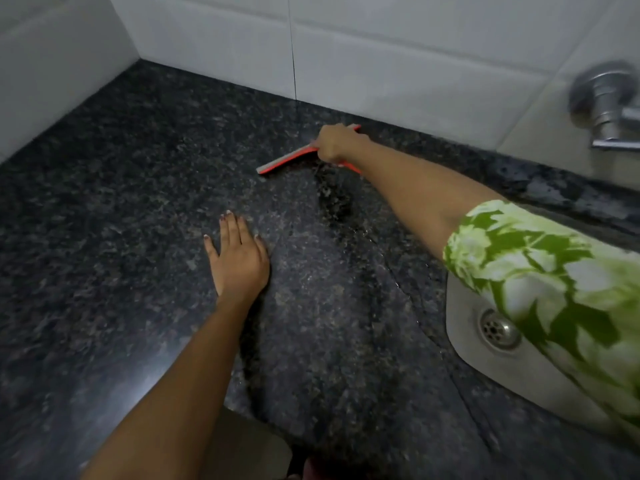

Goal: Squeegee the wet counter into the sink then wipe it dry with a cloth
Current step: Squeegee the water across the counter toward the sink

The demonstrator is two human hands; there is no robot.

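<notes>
A red squeegee [287,160] with a grey blade lies against the dark speckled granite counter [121,209] near the back wall. My right hand [334,143] grips its handle, arm stretched across from the right. A wet streak [334,199] runs from under the squeegee toward the front. My left hand [239,254] rests flat on the counter, fingers straight and spread. The steel sink [464,327] with its round drain [498,327] sits at the right, partly hidden by my green-and-white sleeve [540,268]. No cloth is in view.
White tiled walls [381,53] close the counter at the back and left, meeting in a corner at the far left. A chrome tap [609,105] sticks out of the wall above the sink. The counter's front edge runs along the bottom.
</notes>
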